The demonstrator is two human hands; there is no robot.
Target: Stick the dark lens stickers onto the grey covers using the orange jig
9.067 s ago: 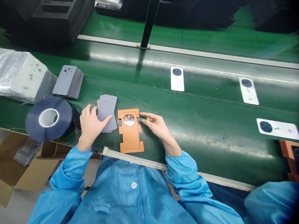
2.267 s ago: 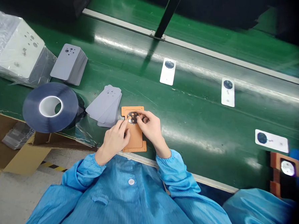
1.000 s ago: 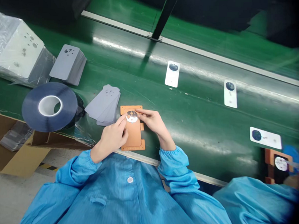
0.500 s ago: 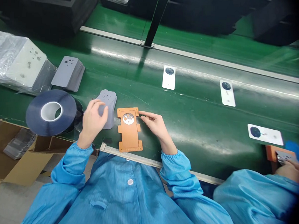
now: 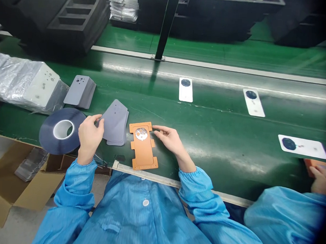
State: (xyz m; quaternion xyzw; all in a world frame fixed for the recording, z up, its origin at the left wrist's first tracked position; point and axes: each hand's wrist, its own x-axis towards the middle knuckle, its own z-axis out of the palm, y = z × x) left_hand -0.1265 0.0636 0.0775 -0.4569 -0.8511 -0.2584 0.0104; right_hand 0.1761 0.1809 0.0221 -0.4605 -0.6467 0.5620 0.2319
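An orange tray-like fixture (image 5: pixel 144 152) lies on the green bench in front of me, with a round silver piece (image 5: pixel 141 134) at its upper end. My right hand (image 5: pixel 169 138) is at the fixture's upper right corner, index finger stretched to its edge and fingers apart, holding nothing. Left of the fixture is a stack of grey plates (image 5: pixel 120 138). The top grey plate (image 5: pixel 114 119) is turned askew, and my left hand (image 5: pixel 93 133) pinches its left edge between thumb and fingers.
Tape roll (image 5: pixel 46 130), another grey stack (image 5: pixel 77 90) and plastic-wrapped plates (image 5: pixel 44 85) sit left. White cards (image 5: pixel 185 94) with dark circles lie right. A co-worker's hand (image 5: pixel 322 179) holds an orange fixture (image 5: pixel 309 168) at far right. An open cardboard box (image 5: pixel 1 186) is lower left.
My left hand has moved left from above the grey stack, and the top plate has turned and slid with it. My right hand stays beside the fixture. The view has shifted slightly.
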